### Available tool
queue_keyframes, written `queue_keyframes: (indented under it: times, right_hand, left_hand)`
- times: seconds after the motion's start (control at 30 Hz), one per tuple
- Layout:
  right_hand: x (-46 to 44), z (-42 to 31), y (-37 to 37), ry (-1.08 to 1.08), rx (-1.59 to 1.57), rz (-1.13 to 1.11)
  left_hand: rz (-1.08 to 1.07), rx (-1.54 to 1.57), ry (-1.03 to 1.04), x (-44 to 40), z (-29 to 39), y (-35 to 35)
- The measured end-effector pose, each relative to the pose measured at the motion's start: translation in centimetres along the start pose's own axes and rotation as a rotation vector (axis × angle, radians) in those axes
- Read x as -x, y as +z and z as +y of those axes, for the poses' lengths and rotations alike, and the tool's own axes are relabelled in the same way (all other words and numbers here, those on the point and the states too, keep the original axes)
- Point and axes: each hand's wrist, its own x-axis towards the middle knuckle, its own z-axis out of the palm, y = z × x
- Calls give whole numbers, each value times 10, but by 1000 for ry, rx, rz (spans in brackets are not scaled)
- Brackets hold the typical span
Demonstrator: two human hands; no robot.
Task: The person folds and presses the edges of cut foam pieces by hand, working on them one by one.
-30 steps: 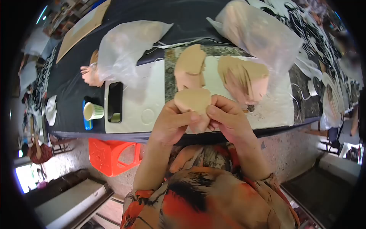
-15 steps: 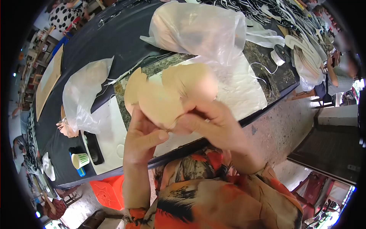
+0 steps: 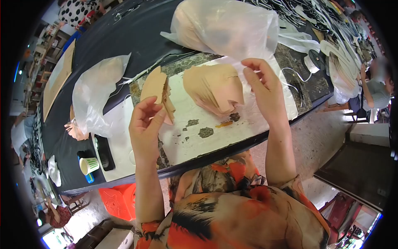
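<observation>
My left hand (image 3: pixel 146 124) is open at the lower edge of a small stack of tan cut sheets (image 3: pixel 153 85), thumb and fingers apart. Its fingertips overlap that stack in view; whether they touch it I cannot tell. A larger fanned stack of tan cut pieces (image 3: pixel 213 86) rests on the white sheet (image 3: pixel 182 147), between my two hands. To the right of it, my right hand (image 3: pixel 265 89) is raised with its fingers loosely bent and nothing in them. Both stacks look like thin leather or a similar sheet, with notched edges.
A big clear plastic bag (image 3: pixel 226 29) of tan pieces lies beyond the stacks, another plastic bag (image 3: pixel 97 91) to the left. A paper cup (image 3: pixel 88 165) and black tray (image 3: pixel 104 153) are near the front left. A thread spool (image 3: pixel 314 61) sits right; a co-worker (image 3: pixel 379 87) is beyond.
The tan piece that both hands held up has gone down, and my hands have parted, the right one moving up and right. The two stacks and the worn white sheet now show fully.
</observation>
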Motion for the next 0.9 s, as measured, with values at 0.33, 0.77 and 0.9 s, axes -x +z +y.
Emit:
queue_keyframes:
  times: [0.33,0.77,0.9]
  right_hand:
    - [9,-11,26,-388,258,-61]
    - [35,-30,41,-587,278,58]
    - [57,-27,80,-494,5,-404]
  left_hand:
    - [161,-634,356,-8,-16,-31]
    - [199,-543,333,-19,-27,-34]
    - [163,-641,421,-19,-27,-32]
